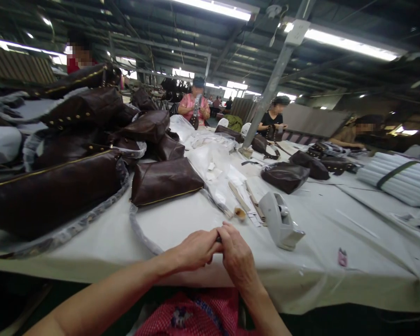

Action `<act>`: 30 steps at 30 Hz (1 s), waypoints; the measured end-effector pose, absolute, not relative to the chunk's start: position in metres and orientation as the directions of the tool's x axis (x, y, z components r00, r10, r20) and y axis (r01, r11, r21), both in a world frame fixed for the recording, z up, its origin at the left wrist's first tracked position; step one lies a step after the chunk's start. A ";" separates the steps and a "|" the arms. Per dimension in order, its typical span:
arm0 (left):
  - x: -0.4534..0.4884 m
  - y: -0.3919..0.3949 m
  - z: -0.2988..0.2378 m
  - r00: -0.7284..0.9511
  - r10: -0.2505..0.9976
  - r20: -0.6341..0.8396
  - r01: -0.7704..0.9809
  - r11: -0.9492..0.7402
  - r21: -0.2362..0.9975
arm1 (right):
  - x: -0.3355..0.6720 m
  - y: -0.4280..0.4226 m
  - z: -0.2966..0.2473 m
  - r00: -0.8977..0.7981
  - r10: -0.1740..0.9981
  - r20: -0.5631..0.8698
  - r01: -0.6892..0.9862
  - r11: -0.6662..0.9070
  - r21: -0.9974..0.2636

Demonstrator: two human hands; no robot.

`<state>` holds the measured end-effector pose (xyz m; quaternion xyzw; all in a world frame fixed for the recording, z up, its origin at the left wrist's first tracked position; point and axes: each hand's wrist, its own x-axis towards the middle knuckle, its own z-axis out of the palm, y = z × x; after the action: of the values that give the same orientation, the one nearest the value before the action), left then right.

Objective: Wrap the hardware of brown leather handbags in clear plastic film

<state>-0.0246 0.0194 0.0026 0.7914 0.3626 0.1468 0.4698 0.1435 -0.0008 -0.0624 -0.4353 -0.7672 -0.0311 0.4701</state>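
Near the front edge of the white-covered table (pixel 182 221), my two hands meet with fingertips together. My left hand (pixel 196 249) is closed, fingers bent toward the right. Against it, my right hand (pixel 238 255) is closed too. A small dark thing (pixel 219 239) shows between the fingers, too small to name. Just beyond my hands lies a dark brown leather bag (pixel 166 181) with a gold zipper and a plastic-wrapped strap. To the right of my right hand stands a grey tape dispenser (pixel 278 224).
Dark leather bags (pixel 80 116) are heaped high on the left. Paper strips (pixel 240 196) and plastic lie mid-table. A pink cutter-like item (pixel 342 257) is on the right, with a strapped white bundle (pixel 402 179) behind. A metal post (pixel 275 77) rises mid-table; several people sit or stand beyond.
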 end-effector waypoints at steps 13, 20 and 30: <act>-0.054 0.049 -0.002 0.899 0.421 -0.119 0.143 -0.026 0.989 | 0.116 0.007 -0.068 0.250 0.820 0.515 0.218 0.470 -0.855; -0.044 0.032 -0.001 0.686 0.723 -0.076 0.394 -0.283 0.874 | 0.131 0.020 -0.067 -0.195 0.642 0.741 0.696 0.623 -0.357; -0.078 0.058 -0.005 0.894 0.381 -0.234 0.252 0.005 0.968 | 0.087 0.011 -0.080 0.172 0.932 0.320 -0.101 0.340 -0.935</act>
<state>-0.0776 0.0580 -0.0050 0.7036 0.2249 0.0483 0.6723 0.0871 0.0109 -0.0796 -0.4122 -0.5037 0.4001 0.6452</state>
